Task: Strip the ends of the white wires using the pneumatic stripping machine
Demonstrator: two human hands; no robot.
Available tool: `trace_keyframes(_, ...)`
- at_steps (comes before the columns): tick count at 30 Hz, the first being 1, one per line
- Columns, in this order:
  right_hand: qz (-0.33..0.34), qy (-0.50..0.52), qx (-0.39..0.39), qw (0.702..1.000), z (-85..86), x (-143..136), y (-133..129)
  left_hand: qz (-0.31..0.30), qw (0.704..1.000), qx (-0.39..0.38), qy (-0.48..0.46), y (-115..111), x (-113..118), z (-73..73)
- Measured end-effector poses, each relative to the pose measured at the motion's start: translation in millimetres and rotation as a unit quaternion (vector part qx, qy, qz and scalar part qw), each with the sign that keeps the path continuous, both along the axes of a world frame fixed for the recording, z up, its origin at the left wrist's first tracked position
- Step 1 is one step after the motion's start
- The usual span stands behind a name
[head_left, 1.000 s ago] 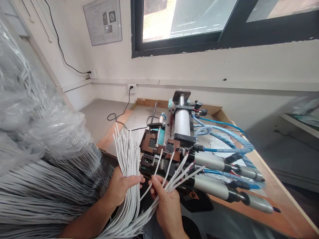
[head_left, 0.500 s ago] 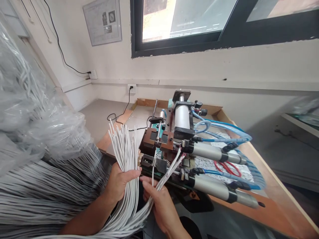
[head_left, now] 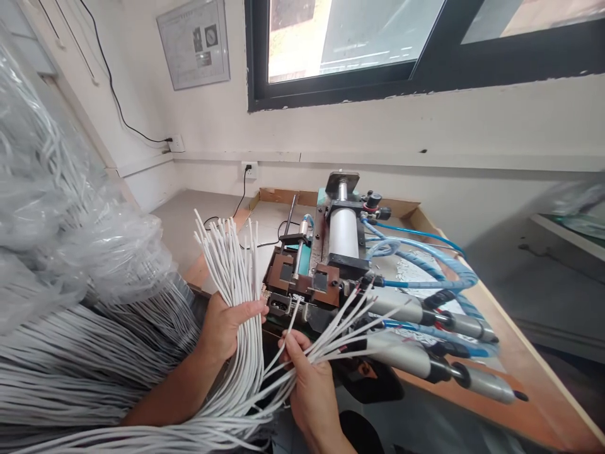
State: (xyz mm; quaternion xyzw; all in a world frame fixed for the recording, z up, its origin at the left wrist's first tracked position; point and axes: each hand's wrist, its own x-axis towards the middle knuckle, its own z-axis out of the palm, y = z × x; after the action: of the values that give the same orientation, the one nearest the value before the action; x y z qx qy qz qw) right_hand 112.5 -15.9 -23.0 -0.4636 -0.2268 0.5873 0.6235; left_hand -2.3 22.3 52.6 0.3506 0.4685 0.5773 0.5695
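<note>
My left hand (head_left: 229,325) is closed round a thick bundle of white cables (head_left: 246,359), whose loose ends fan upward. My right hand (head_left: 307,372) pinches one single white cable (head_left: 293,318) between thumb and fingers, its tip pointing up at the machine's jaws. Across the same hand lies a smaller bunch of white cables (head_left: 338,334), with ends spread to the right, some showing dark red tips. Just beyond both hands stands a pneumatic machine (head_left: 344,230) with brown jaw blocks (head_left: 283,271) and silver cylinders (head_left: 401,356).
A large mass of grey-white cables (head_left: 70,366), partly under clear plastic wrap (head_left: 94,233), fills the left side. Blue air hoses (head_left: 454,265) curve over the wooden-edged bench (head_left: 534,366) at right. White scraps lie behind the cylinders. A window (head_left: 350,38) is above.
My right hand has drawn the single cable down and back from the jaws. The smaller bunch has swung right and fanned out. The jaw blocks stand wider apart, and the cylinder rods reach further right.
</note>
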Motion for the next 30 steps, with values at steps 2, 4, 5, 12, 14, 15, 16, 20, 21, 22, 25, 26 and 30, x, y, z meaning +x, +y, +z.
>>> trace_keyframes(2,0.010,0.020,-0.009,1.000,-0.3,-0.1,3.6,0.015,1.000,0.007,-0.004,3.8,0.5,6.2)
trace_keyframes(4,0.038,0.011,-0.004,0.999,-1.7,0.7,4.0,0.019,1.000,0.010,-0.004,6.5,1.9,11.1)
trace_keyframes(5,0.051,-0.002,0.002,0.999,-2.9,1.3,3.2,0.020,1.000,0.010,-0.004,7.5,2.8,12.9)
trace_keyframes(12,-0.017,0.011,0.024,1.000,-1.0,-1.1,3.4,0.032,0.999,0.008,-0.007,14.0,9.9,21.2)
trace_keyframes(14,-0.046,0.070,-0.002,0.996,5.2,-3.6,9.1,0.034,0.999,0.012,-0.007,15.7,10.5,24.3)
trace_keyframes(15,-0.053,0.106,-0.021,0.993,8.5,-4.6,12.1,0.035,0.999,0.013,-0.008,16.4,10.6,25.8)
trace_keyframes(16,-0.056,0.141,-0.040,0.988,11.5,-5.1,14.8,0.034,0.999,0.014,-0.007,16.9,10.6,27.1)
trace_keyframes(20,-0.014,0.236,-0.088,0.968,19.8,-2.8,19.3,0.032,0.999,0.017,-0.005,17.8,10.8,29.0)
trace_keyframes(21,-0.003,0.249,-0.095,0.964,20.8,-1.5,19.1,0.030,0.999,0.019,-0.006,17.9,11.1,28.8)
trace_keyframes(22,0.006,0.259,-0.101,0.960,21.5,-0.2,18.5,0.029,0.999,0.021,-0.008,17.9,11.4,28.7)
trace_keyframes(25,0.015,0.276,-0.119,0.953,22.1,3.1,17.2,0.030,0.999,0.024,-0.014,17.8,12.8,28.9)
trace_keyframes(26,0.019,0.280,-0.123,0.952,21.9,3.7,17.3,0.030,0.999,0.024,-0.015,17.6,13.3,29.3)
trace_keyframes(30,0.038,0.308,-0.135,0.941,20.2,4.8,19.9,0.031,0.999,0.024,-0.017,16.1,14.5,31.5)
